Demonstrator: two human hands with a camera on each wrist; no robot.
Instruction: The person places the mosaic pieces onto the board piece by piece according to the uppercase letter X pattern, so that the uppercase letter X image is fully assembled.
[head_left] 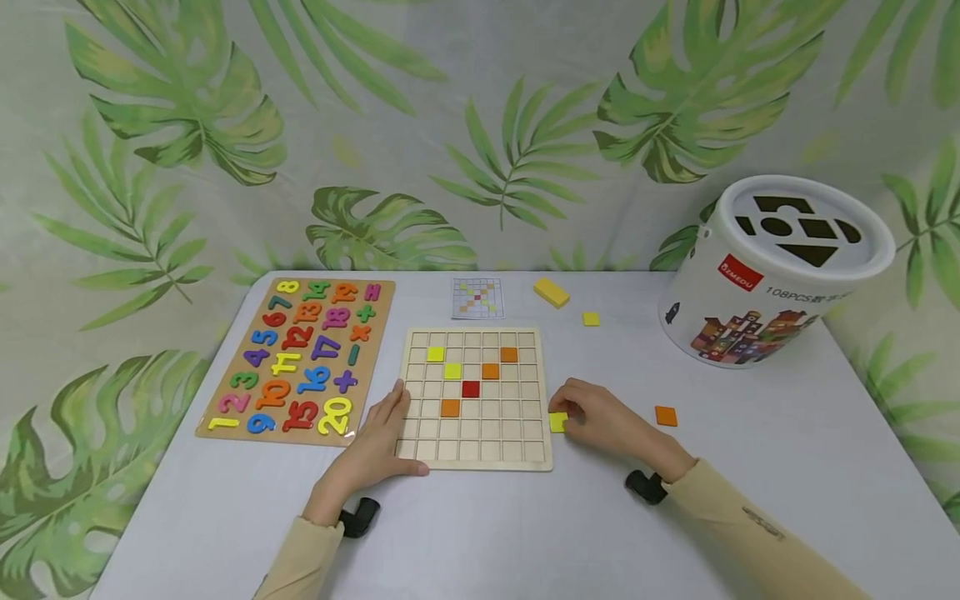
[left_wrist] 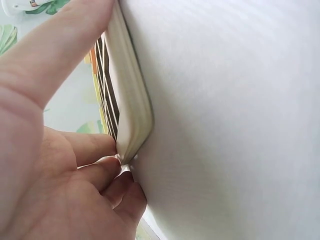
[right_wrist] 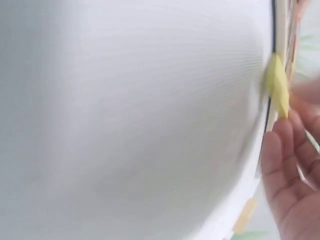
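Observation:
A square wooden grid board point(head_left: 470, 451) lies flat on the white table, with two yellow tiles, several orange ones and a red tile point(head_left: 470, 389) in its cells. At the board's near left corner, my left hand point(head_left: 372, 446) holds it, fingers along the left edge and thumb on the front edge. My right hand point(head_left: 600, 419), just beyond the right edge, pinches a yellow tile point(head_left: 557, 422). The right wrist view shows that yellow tile point(right_wrist: 278, 85) tilted at the fingertips, near the board's side; whether it touches the board cannot be told.
A printed pattern card point(head_left: 477, 298) lies behind the board. Further right are a yellow block or tile stack point(head_left: 551, 292), a loose yellow tile point(head_left: 591, 319) and an orange tile point(head_left: 666, 416). A number puzzle board point(head_left: 300, 358) lies left; a white bucket point(head_left: 772, 275) stands back right.

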